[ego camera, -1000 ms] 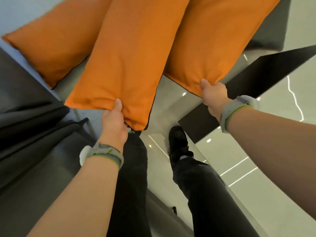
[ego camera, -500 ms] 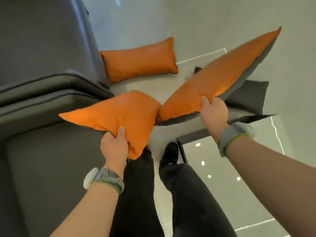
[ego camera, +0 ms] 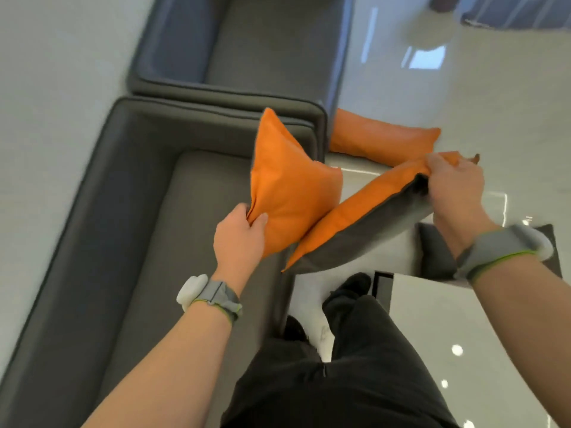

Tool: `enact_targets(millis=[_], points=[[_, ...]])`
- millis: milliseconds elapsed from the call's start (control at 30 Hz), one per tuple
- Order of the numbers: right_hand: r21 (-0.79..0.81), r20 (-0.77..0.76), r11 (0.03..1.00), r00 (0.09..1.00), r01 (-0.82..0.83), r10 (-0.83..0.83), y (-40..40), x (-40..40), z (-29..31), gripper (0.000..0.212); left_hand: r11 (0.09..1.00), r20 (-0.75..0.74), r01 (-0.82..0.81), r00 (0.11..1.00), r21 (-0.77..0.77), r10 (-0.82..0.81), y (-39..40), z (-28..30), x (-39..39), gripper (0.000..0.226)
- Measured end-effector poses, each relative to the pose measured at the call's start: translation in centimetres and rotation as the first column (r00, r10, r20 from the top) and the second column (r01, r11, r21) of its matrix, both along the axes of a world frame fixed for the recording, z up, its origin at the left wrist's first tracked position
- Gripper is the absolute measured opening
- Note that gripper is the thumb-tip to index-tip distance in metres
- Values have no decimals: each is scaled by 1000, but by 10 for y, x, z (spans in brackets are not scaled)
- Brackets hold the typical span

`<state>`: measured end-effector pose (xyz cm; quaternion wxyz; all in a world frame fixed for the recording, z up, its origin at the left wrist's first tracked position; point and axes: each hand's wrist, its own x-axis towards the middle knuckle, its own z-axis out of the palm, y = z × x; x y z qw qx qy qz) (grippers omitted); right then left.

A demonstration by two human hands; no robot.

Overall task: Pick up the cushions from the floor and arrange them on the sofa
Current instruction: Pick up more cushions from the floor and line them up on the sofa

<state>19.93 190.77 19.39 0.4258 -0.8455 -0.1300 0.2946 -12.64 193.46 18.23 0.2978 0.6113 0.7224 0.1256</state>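
Observation:
My left hand (ego camera: 239, 236) grips the corner of an orange cushion (ego camera: 287, 186) held upright over the right end of the grey sofa seat (ego camera: 173, 242). My right hand (ego camera: 454, 186) holds a second cushion (ego camera: 361, 223), orange on top and grey underneath, by its far edge above the floor beside the sofa. A third orange cushion (ego camera: 383, 140) lies on the floor against the sofa's side. A dark grey cushion (ego camera: 432, 254) rests on the floor under my right wrist.
A second grey sofa (ego camera: 247, 47) stands beyond the first, end to end. A low glossy table (ego camera: 432, 304) with a dark edge sits right of my legs. My shoes stand in the narrow gap between sofa and table. Shiny pale floor extends to the right.
I have turned toward the sofa. My left hand swung its orange cushion up over the seat. My right hand shifted its grip to the two-tone cushion's far edge and tilted it.

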Motion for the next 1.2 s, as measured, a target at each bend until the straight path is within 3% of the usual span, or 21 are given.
enact_targets(millis=[133,233,300,400,533,600,700,800,1000,1100,1133,1200], points=[[108,-64,990,994,-86,93,21,-71,33,38,989,-10,-117,993,94,119,-18,41,-95,35],[220,-132,960,970,-172,204,35,-145,89,20,975,3,-188,982,121,189,-37,69,-164,39],[266,-172,914,918,-306,357,41,-216,124,25,948,9,-278,960,155,280,-65,98,-227,37],[350,-166,834,848,-427,504,41,-287,170,33,942,-33,-278,957,188,289,-98,129,-277,35],[446,-276,730,697,-517,662,33,-358,226,36,940,-108,-287,945,187,310,-153,170,-342,31],[493,-325,629,543,-601,774,24,-396,255,35,902,-126,-367,907,227,401,-197,191,-376,27],[522,-376,533,381,-666,844,17,-424,286,37,849,-166,-451,848,275,504,-242,213,-405,31],[554,-435,492,270,-671,859,13,-433,301,41,828,-212,-482,811,287,545,-271,237,-422,29],[696,-550,365,-133,-618,824,1,-471,329,34,737,-341,-562,655,376,674,-339,286,-459,27],[679,-631,444,-155,-584,761,-9,-499,331,61,705,-373,-598,598,381,709,-367,291,-482,32],[658,-660,466,-156,-592,735,-15,-511,333,61,691,-376,-616,580,378,723,-375,292,-490,34],[606,-696,466,-147,-644,702,-30,-541,336,38,683,-380,-621,568,383,730,-393,292,-507,36]])
